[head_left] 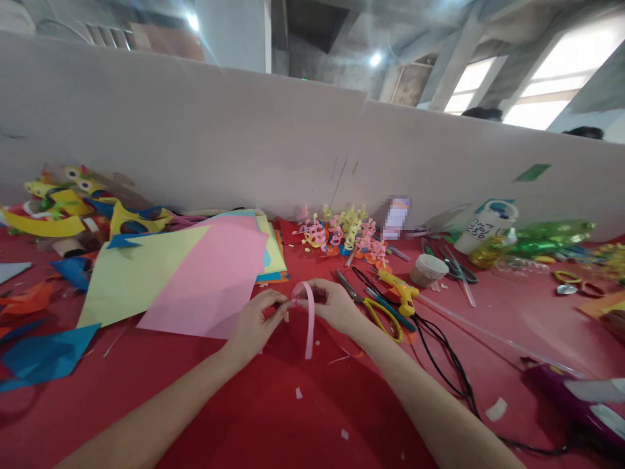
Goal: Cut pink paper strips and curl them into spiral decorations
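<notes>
Both of my hands meet over the middle of the red table [273, 417], pinching a narrow pink paper strip [310, 319]. The strip arches up between them, and one loose end hangs down toward me. My left hand [261, 319] is closed, thumb and fingertips together at the strip's curled end. My right hand [336, 305] is closed on the same strip from the other side. Just what lies between the fingertips is too small to make out. Left of my hands lie a large pink paper sheet [209, 280] and a pale yellow-green sheet [131, 273].
To the right are yellow-handled scissors [383, 319], a yellow glue gun [400, 290] with a black cord, a paper-covered cup [428, 270] and a purple glue gun [566, 397]. Small curled-paper figures [349, 231] stand ahead. A white partition [219, 137] closes off the back.
</notes>
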### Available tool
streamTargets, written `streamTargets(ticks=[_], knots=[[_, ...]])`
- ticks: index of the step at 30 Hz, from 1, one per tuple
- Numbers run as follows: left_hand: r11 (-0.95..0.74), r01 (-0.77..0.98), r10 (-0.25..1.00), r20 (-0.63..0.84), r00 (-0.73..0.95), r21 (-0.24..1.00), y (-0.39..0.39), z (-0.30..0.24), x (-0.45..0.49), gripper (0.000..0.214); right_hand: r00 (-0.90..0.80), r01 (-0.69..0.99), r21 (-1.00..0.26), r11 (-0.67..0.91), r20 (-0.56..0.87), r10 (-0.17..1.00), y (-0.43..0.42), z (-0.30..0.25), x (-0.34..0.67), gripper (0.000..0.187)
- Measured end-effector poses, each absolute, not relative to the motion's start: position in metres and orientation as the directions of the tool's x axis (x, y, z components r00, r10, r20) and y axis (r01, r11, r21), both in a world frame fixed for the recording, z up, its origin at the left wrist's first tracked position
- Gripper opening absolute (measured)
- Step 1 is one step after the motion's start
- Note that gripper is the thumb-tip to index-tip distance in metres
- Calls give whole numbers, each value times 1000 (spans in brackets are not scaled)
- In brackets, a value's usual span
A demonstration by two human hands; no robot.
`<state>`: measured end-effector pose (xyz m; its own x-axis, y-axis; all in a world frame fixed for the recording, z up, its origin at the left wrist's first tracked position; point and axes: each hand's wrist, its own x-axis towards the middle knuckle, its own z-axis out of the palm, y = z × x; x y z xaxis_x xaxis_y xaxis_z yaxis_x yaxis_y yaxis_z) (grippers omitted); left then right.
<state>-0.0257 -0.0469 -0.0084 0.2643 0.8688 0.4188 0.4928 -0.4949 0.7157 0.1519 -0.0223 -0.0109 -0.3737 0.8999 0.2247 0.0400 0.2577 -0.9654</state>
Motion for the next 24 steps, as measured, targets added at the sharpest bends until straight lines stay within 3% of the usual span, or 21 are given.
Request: streamTargets(ticks=[15,24], knots=[[-637,526,764,550,337,563,-51,-13,-26,22,-383,111,-927,360,294,876,-22,-14,153,11],[-643,540,759,543,359,543,-51,-14,-27,19,-446,103,-920,378,297,844,-22,-7,155,14]])
